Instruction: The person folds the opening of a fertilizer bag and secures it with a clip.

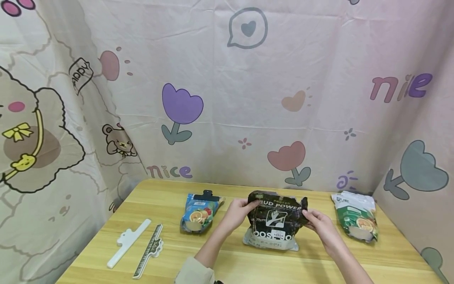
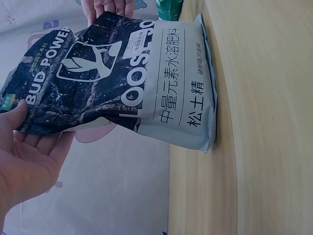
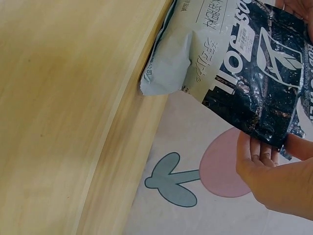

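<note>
A black and grey fertilizer bag (image 1: 274, 221) stands upright on the table, its bottom edge on the wood. My left hand (image 1: 238, 215) pinches the bag's upper left edge, thumb on the front face and fingers behind, as the left wrist view shows with the printed bag (image 2: 102, 73). On the other side, my right hand (image 1: 319, 227) pinches the right edge a little below the top corner. In the right wrist view the thumb and fingers of this hand (image 3: 274, 171) close on the bag's dark side (image 3: 254, 93). The bag's back is hidden.
Left of the bag sits a blue pouch (image 1: 198, 217) with a black clip (image 1: 206, 195) on its top. A green and white pouch (image 1: 356, 217) lies at the right. Two long white clips (image 1: 129, 242) rest at the table's left. A printed curtain (image 1: 227, 118) hangs behind the table.
</note>
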Demonstrator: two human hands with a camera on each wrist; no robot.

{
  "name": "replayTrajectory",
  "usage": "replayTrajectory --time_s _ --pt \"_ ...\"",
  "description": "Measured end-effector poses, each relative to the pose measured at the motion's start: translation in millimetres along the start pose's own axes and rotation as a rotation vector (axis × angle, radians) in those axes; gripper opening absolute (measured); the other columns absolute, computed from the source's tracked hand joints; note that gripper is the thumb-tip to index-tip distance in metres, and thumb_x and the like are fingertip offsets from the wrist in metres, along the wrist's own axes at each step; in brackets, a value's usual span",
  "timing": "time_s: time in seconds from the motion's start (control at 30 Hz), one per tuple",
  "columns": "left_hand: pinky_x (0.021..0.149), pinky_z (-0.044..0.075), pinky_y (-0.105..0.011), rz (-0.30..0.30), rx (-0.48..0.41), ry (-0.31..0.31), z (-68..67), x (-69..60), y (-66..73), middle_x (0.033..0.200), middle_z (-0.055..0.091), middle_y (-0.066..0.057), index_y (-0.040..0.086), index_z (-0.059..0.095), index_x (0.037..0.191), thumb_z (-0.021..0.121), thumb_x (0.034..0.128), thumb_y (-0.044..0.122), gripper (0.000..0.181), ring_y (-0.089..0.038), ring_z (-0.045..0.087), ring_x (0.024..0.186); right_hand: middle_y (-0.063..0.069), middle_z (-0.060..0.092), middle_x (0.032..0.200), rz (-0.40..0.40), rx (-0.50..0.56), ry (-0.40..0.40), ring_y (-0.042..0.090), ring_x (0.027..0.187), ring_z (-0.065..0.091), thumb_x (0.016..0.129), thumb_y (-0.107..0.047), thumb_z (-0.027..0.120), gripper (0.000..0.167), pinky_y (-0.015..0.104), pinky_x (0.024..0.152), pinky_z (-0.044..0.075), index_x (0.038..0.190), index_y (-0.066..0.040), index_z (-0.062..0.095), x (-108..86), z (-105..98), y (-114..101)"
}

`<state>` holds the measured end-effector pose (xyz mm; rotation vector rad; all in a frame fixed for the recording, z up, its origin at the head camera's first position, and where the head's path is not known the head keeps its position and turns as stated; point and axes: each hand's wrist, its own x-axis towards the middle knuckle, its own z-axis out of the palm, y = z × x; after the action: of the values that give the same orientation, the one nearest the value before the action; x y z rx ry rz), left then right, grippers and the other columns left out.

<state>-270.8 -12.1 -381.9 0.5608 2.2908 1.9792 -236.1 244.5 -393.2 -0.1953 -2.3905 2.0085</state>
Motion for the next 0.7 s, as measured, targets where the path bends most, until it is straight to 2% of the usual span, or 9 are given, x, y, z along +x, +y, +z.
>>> replayTrajectory --time_s 0.13,0.27,0.37,0.47,0.53,0.57,0.63,0.7 --pt "0.08 0.045 -0.036 0.0 0.008 0.001 0.2 1.0 -1.3 0.082 0.068 -0.008 -0.003 0.069 0.085 0.056 0.092 0.027 0.033 -0.013 0.057 0.079 0.007 0.061 0.099 -0.013 -0.019 0.003 0.007 0.084 0.058 0.097 -0.021 0.048 0.037 0.023 0.081 0.046 0.114 0.011 0.046 -0.6 0 0" --pt "0.082 0.046 -0.038 -0.004 0.011 0.004 0.6 2.0 -2.7 0.084 0.068 -0.008 -0.003 0.069 0.087 0.056 0.0924 0.028 0.034 -0.014 0.059 0.082 0.017 0.056 0.109 -0.079 -0.035 -0.007 0.012 0.09 0.058 0.095 -0.026 0.052 0.051 0.031 0.085 0.046 0.123 0.013 0.037 0.8 -2 6" --pt "0.084 0.045 -0.041 -0.015 0.001 0.011 1.0 2.1 -2.8 0.086 0.068 -0.01 -0.003 0.069 0.089 0.055 0.0932 0.027 0.033 -0.017 0.059 0.086 0.022 0.053 0.111 -0.178 -0.032 0.013 0.019 0.094 0.056 0.094 -0.025 0.054 0.05 0.033 0.082 0.047 0.123 0.012 0.037 3.3 -3 12" --pt "0.084 0.045 -0.042 -0.033 0.002 0.026 1.4 2.0 -2.9 0.086 0.068 -0.01 -0.003 0.068 0.088 0.055 0.0932 0.027 0.034 -0.018 0.059 0.084 0.025 0.049 0.115 -0.27 -0.092 0.096 0.026 0.101 0.05 0.095 -0.019 0.052 0.043 0.024 0.08 0.044 0.123 0.011 0.037 -1.1 1 8" --pt "0.084 0.044 -0.042 -0.054 0.005 0.041 1.6 2.4 -3.0 0.084 0.068 -0.009 -0.003 0.068 0.086 0.056 0.0923 0.03 0.036 -0.016 0.058 0.082 0.024 0.047 0.119 -0.35 -0.181 0.187 0.027 0.105 0.046 0.095 -0.016 0.052 0.041 0.017 0.082 0.04 0.123 0.01 0.037 -7.9 7 0" --pt "0.084 0.044 -0.042 -0.066 0.008 0.048 1.7 2.5 -3.3 0.083 0.068 -0.008 -0.003 0.068 0.085 0.056 0.0919 0.031 0.036 -0.014 0.058 0.08 0.023 0.048 0.119 -0.418 -0.223 0.232 0.027 0.106 0.045 0.094 -0.011 0.053 0.037 0.014 0.082 0.038 0.122 0.009 0.04 -10.1 9 -3" --pt "0.084 0.044 -0.042 -0.084 0.005 0.059 1.6 2.7 -3.0 0.082 0.067 -0.007 -0.003 0.067 0.083 0.057 0.0909 0.032 0.037 -0.013 0.056 0.078 0.02 0.051 0.117 -0.593 -0.321 0.318 0.026 0.105 0.045 0.089 -0.002 0.057 0.032 0.01 0.082 0.035 0.118 0.008 0.046 -12.2 13 -6" --pt "0.084 0.043 -0.043 -0.097 -0.001 0.065 1.5 2.4 -2.3 0.082 0.067 -0.007 -0.003 0.066 0.081 0.058 0.0904 0.033 0.038 -0.013 0.055 0.077 0.016 0.054 0.115 -0.774 -0.443 0.368 0.025 0.104 0.046 0.083 0.003 0.062 0.031 0.013 0.086 0.034 0.112 0.006 0.053 -12.3 16 -7"
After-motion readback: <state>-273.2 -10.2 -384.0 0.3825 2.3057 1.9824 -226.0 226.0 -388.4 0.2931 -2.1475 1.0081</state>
